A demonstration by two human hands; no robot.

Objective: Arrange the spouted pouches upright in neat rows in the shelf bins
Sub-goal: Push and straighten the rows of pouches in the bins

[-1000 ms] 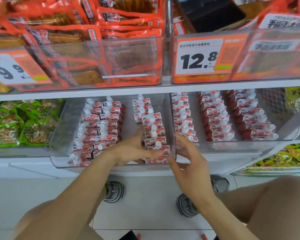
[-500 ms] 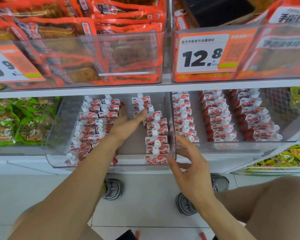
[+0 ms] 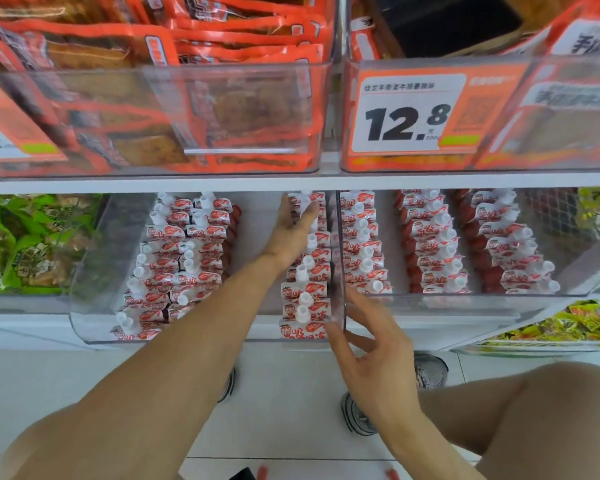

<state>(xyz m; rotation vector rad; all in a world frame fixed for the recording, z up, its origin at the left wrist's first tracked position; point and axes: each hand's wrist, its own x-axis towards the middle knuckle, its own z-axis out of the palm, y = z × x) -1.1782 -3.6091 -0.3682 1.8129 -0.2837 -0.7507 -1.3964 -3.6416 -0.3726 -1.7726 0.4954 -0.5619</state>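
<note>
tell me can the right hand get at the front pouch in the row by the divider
Probably yes: the right hand rests open at the bin's front edge, its thumb beside the front pouch, with nothing between; the left hand is further back.

Left bin centre lane: bare floor between the double pouch row on its left side and the single row by the divider; the left hand and forearm fill most of it.
Divider wall: clear, upright, splits left bin from right bin; right hand is at its front edge.
Right bin gaps: narrow bare strips between its three pouch rows.
Overhead: upper shelf edge and orange snack bins overhang; entry from the front and low only.
Front: bin lips low, open floor below.
</note>
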